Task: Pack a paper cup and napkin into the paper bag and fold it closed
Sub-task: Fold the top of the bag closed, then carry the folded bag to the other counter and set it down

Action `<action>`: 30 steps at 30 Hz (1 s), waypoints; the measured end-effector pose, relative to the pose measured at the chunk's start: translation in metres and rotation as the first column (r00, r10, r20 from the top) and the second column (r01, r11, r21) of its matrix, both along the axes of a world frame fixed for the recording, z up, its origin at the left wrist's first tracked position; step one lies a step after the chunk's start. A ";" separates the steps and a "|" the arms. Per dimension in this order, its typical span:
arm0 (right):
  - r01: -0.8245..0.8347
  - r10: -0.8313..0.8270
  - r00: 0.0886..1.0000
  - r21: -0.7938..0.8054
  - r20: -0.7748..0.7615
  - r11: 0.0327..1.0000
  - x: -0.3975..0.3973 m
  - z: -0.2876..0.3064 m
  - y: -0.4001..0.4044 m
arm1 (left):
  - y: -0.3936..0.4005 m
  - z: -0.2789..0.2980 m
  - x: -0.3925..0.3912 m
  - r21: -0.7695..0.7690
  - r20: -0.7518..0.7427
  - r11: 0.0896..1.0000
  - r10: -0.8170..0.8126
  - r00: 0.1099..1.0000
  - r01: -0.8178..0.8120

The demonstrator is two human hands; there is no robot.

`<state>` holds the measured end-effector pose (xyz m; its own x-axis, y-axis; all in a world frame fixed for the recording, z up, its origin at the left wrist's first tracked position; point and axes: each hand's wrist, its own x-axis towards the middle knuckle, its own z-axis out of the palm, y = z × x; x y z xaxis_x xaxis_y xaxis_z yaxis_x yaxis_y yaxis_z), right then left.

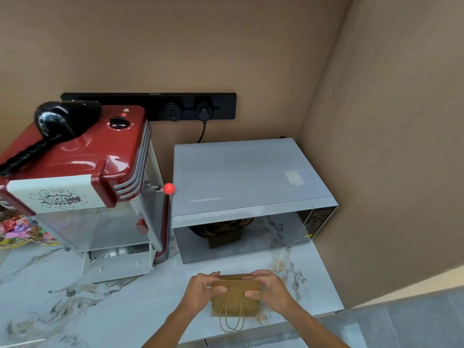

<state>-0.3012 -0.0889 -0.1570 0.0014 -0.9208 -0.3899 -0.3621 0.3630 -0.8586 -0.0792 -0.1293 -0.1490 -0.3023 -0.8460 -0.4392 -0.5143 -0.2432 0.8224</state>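
A small brown paper bag stands on the marble counter near its front edge, its top part folded over toward me and its string handles hanging down the front. My left hand grips the bag's upper left side, thumb on the folded flap. My right hand grips the upper right side the same way. No paper cup or napkin shows; the inside of the bag is hidden.
A silver microwave stands just behind the bag. A red popcorn machine with a red-knobbed lever is at the left, a colourful plate beside it. The counter's marble top ends at the right.
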 end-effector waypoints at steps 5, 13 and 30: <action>0.023 -0.022 0.998 0.019 -0.062 1.000 -0.004 -0.011 -0.002 | -0.001 -0.005 0.000 -0.030 0.022 1.000 -0.003 1.000 0.004; 0.020 -0.020 0.979 -0.002 -0.203 1.000 -0.006 0.002 -0.006 | -0.001 0.017 0.003 -0.103 0.011 0.994 -0.036 0.999 0.037; 0.308 -0.317 0.948 -0.322 0.023 0.895 -0.048 0.194 0.066 | -0.040 0.183 -0.051 -0.306 -0.230 0.843 -0.516 0.826 0.442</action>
